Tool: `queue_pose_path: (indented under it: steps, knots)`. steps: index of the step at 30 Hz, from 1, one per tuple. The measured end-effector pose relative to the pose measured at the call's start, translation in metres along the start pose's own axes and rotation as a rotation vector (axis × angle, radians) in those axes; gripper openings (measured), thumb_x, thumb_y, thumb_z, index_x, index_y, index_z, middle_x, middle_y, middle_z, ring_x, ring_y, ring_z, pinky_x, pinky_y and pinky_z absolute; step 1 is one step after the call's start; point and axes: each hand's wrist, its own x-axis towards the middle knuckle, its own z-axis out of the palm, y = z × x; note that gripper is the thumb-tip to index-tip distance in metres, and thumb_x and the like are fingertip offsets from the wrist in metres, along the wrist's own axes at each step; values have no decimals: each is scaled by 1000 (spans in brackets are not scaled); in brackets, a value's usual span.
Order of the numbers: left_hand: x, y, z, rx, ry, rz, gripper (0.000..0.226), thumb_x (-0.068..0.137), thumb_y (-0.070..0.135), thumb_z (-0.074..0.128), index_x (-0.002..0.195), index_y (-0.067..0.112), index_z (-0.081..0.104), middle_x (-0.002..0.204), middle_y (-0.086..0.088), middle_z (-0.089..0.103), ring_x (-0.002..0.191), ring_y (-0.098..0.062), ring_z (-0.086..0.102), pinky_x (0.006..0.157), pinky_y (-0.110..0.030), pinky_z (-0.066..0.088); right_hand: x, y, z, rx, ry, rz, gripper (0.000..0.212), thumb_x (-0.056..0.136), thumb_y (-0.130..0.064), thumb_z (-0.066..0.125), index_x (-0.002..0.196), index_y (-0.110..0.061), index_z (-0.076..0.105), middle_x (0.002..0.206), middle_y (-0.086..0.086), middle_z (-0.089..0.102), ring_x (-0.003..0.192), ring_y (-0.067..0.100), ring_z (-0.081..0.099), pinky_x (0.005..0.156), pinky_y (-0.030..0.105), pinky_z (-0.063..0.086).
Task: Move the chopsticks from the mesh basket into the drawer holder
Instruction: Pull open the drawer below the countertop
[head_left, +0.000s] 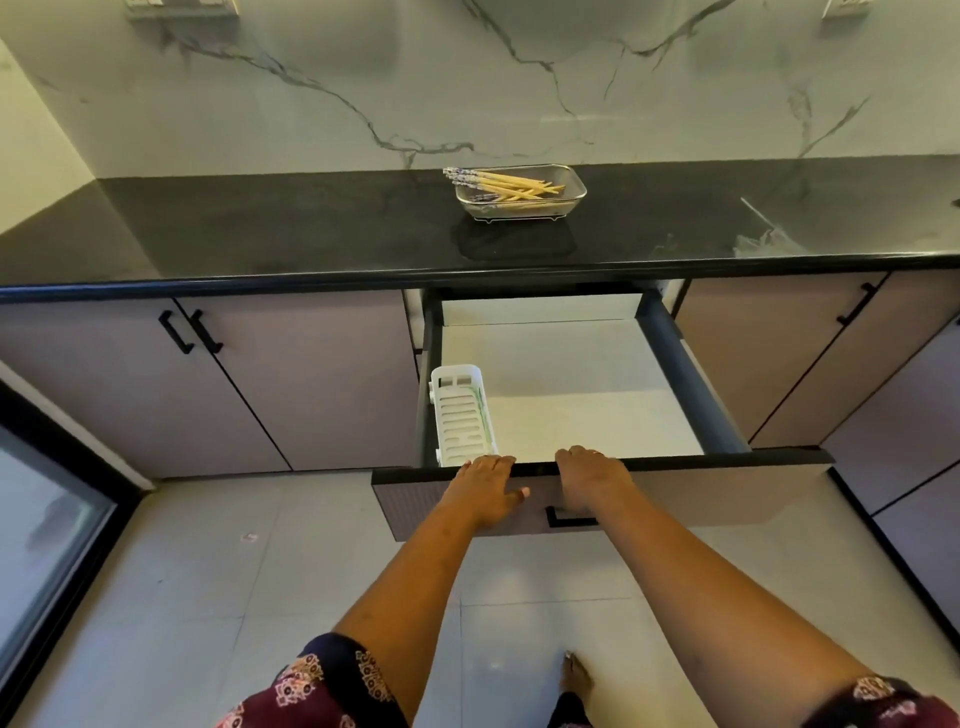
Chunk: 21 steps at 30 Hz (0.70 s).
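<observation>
A steel mesh basket (571, 183) stands on the black countertop and holds several yellow chopsticks (511, 186) with patterned ends. Below it the drawer (670, 491) is pulled out. A white slotted holder (460, 415) lies along the drawer's left side with nothing in it. My left hand (485, 486) rests on the top edge of the drawer front, fingers curled over the rim near the holder. My right hand (592, 480) grips the same edge just right of it, above the black handle (569, 519).
The black countertop (311, 228) runs across, with a marble wall behind. Closed cabinet doors with black handles (189, 330) flank the drawer. A clear plastic scrap (761, 236) lies at the counter's right. A glass door (47, 525) stands at the left. My foot (574, 675) is on the tiled floor.
</observation>
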Motion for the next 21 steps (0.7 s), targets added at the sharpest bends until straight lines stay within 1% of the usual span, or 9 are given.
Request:
queue_pose_path:
  steps: [2, 4, 6, 7, 9, 12, 15, 18, 21]
  knots:
    - [3, -3, -12, -214, -46, -29, 49, 97, 41, 38, 131, 7, 48, 135, -16, 49, 125, -33, 45, 106, -46, 37, 7, -2, -14, -44, -32, 4, 34, 90, -12, 50, 124, -11, 52, 122, 6, 55, 112, 24, 55, 87, 32, 40]
    - [7, -12, -25, -355, 32, -124, 44, 97, 40, 39, 120, 8, 58, 127, -13, 56, 114, -31, 53, 98, -44, 46, 17, -6, -27, -61, -66, 8, 29, 90, -5, 46, 115, -9, 58, 100, 3, 58, 99, 23, 56, 80, 31, 39]
    - [13, -29, -37, -307, 168, -245, 34, 96, 33, 45, 114, 9, 62, 120, -12, 61, 105, -28, 59, 91, -40, 52, 29, -9, -33, -56, -81, 8, 24, 88, -4, 45, 107, -8, 60, 78, -1, 47, 86, 22, 52, 74, 29, 40]
    - [16, -39, -41, -258, 218, -304, 29, 95, 29, 47, 111, 10, 62, 116, -10, 63, 101, -26, 61, 87, -38, 53, 37, -13, -34, -43, -85, 7, 21, 87, -4, 45, 101, -10, 59, 75, -1, 45, 84, 22, 52, 72, 29, 40]
    - [25, -59, -46, -193, 241, -413, 21, 92, 24, 52, 106, 12, 62, 109, -9, 66, 94, -22, 63, 82, -34, 55, 54, -23, -33, 22, -125, -3, 18, 87, -4, 44, 98, -9, 57, 86, 2, 54, 88, 24, 55, 71, 29, 41]
    - [38, -81, -48, -178, 191, -521, 24, 86, 27, 64, 106, 14, 60, 108, -7, 66, 86, -18, 60, 76, -29, 51, 82, -40, -27, 179, -131, -17, 32, 88, -7, 43, 118, -8, 55, 117, 7, 58, 105, 25, 58, 75, 29, 42]
    - [54, -90, -47, -245, 160, -553, 40, 83, 29, 68, 118, 14, 55, 115, -8, 63, 94, -22, 62, 81, -32, 52, 108, -52, -20, 303, -134, -3, 34, 90, -9, 42, 123, -7, 49, 123, 10, 55, 107, 27, 57, 73, 29, 42]
    - [71, -91, -43, -260, 116, -522, 47, 83, 26, 69, 124, 14, 49, 119, -9, 61, 103, -25, 61, 85, -35, 51, 130, -58, -13, 381, -221, 10, 38, 94, -13, 44, 130, -2, 43, 130, 16, 52, 114, 30, 55, 78, 29, 41]
    - [81, -94, -36, -182, 83, -487, 51, 84, 21, 65, 129, 18, 41, 118, -8, 61, 105, -26, 60, 79, -33, 46, 147, -62, -6, 440, -275, -17, 33, 96, -19, 45, 124, -2, 50, 129, 18, 54, 117, 32, 55, 84, 30, 43]
